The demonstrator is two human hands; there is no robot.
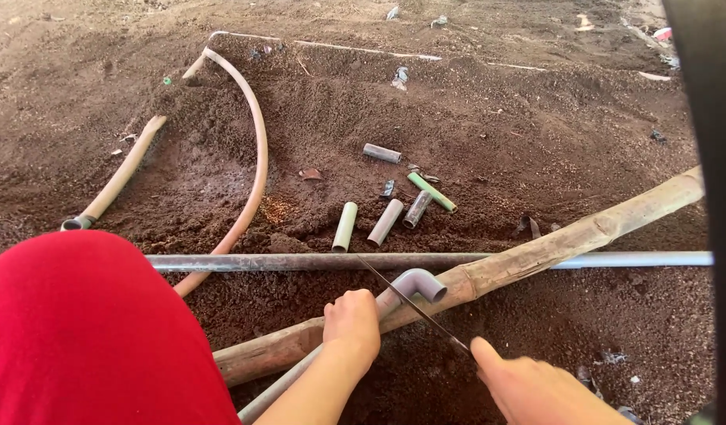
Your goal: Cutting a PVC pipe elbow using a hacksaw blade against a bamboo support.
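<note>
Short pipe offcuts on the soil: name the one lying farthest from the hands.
The dark grey offcut, lying alone above the cluster of green and grey pieces.

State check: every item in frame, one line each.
left hand: gripping the grey pipe
grey pipe: lies across the wooden pole, elbow fitting on its end
elbow fitting: blade resting against it
right hand: holding the saw blade
saw blade: bare, angled across the pipe
wooden pole: lying on soil
long metal pipe: lying flat
hose: curved, on soil
cut pipe pieces: loose, scattered
</note>
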